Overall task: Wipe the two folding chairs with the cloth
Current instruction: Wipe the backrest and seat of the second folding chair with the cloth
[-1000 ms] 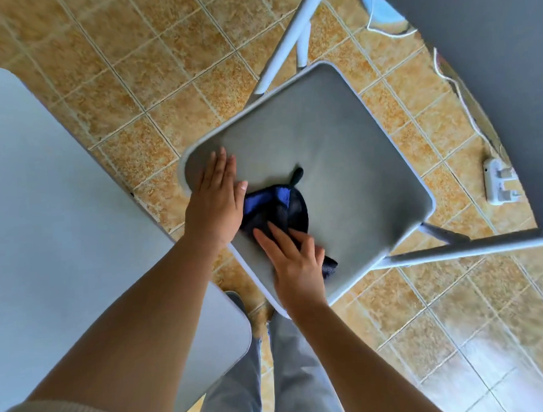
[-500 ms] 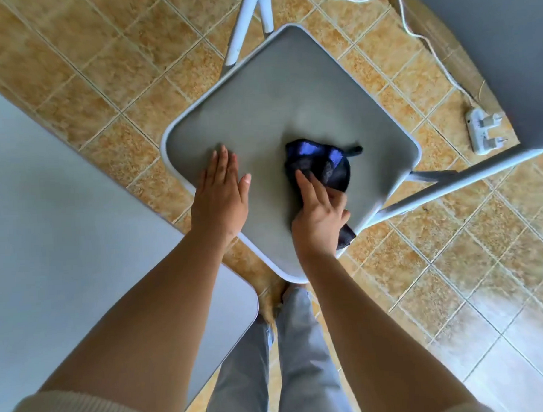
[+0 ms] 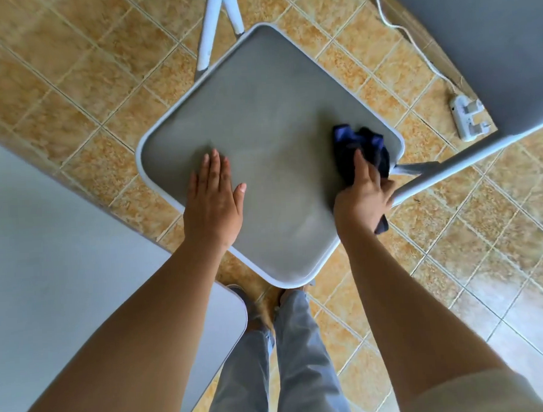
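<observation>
Cloth bunched under right hand fingers at seat corner, left hand flat, empty.

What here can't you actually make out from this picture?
- Head view: the right hand covers part of the cloth.
- Second chair: cut off by the left edge and hidden by the left arm.
- Power strip: too small to read.
- Chair seat: no dirt discernible.

right hand gripping cloth, chair seat
</observation>
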`<move>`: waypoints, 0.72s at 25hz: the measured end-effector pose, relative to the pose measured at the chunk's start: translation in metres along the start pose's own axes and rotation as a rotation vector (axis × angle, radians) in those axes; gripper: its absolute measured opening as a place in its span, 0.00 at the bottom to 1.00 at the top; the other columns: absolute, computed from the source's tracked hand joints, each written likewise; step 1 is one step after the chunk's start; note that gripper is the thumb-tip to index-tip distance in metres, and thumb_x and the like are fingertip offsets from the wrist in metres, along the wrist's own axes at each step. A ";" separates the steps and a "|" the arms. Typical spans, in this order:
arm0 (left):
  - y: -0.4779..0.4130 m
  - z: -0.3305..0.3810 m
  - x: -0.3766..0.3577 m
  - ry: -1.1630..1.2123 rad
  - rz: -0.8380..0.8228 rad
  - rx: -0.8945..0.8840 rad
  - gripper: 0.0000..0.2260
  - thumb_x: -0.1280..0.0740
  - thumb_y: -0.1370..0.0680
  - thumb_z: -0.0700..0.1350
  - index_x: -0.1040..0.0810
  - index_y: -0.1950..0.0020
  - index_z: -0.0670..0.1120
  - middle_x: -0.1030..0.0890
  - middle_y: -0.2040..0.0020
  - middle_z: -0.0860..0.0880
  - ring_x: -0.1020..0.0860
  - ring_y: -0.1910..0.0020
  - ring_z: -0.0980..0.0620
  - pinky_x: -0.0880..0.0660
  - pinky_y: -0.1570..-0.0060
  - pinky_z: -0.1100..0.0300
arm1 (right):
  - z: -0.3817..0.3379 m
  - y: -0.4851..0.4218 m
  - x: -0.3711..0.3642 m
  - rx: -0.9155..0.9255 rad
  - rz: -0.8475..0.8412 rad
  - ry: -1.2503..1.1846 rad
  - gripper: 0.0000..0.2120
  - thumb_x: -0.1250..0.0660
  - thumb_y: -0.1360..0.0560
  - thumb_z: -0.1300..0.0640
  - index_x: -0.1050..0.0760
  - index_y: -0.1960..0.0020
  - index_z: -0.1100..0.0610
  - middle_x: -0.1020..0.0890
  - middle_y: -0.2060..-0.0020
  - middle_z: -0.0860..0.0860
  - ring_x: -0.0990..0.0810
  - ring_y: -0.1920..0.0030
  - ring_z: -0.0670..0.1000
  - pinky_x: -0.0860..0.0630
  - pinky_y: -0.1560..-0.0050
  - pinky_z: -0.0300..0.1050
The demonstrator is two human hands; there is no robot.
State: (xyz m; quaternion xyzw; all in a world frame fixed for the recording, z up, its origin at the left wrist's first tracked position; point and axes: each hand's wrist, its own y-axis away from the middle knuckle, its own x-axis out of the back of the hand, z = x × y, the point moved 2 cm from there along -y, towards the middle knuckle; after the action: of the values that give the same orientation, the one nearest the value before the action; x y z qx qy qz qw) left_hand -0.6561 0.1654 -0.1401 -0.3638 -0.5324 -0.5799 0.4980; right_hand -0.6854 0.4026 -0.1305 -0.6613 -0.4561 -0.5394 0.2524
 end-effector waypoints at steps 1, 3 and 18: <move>-0.003 0.003 -0.001 0.005 0.003 0.003 0.27 0.53 0.17 0.54 0.46 0.22 0.41 0.47 0.22 0.43 0.50 0.22 0.46 0.52 0.25 0.49 | -0.017 -0.019 -0.005 -0.062 0.012 -0.018 0.33 0.43 0.28 0.66 0.37 0.26 0.44 0.32 0.28 0.44 0.34 0.39 0.61 0.36 0.41 0.56; -0.009 0.007 0.000 0.021 0.020 0.004 0.26 0.53 0.17 0.53 0.47 0.22 0.41 0.48 0.21 0.43 0.50 0.22 0.47 0.53 0.25 0.50 | -0.052 -0.032 -0.017 0.013 0.009 0.003 0.31 0.43 0.27 0.65 0.38 0.26 0.44 0.33 0.28 0.43 0.33 0.40 0.61 0.35 0.43 0.54; -0.035 0.018 -0.003 0.037 0.069 0.133 0.29 0.57 0.19 0.56 0.45 0.23 0.40 0.47 0.22 0.43 0.49 0.22 0.47 0.48 0.25 0.49 | -0.058 -0.101 -0.006 -0.108 -0.077 0.019 0.35 0.45 0.26 0.68 0.46 0.23 0.46 0.37 0.26 0.47 0.39 0.34 0.62 0.39 0.36 0.56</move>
State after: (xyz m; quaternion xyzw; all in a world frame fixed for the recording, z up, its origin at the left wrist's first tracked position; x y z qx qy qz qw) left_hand -0.6908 0.1813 -0.1490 -0.3374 -0.5474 -0.5322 0.5506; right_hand -0.8023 0.3986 -0.1354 -0.6508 -0.4489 -0.5787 0.2001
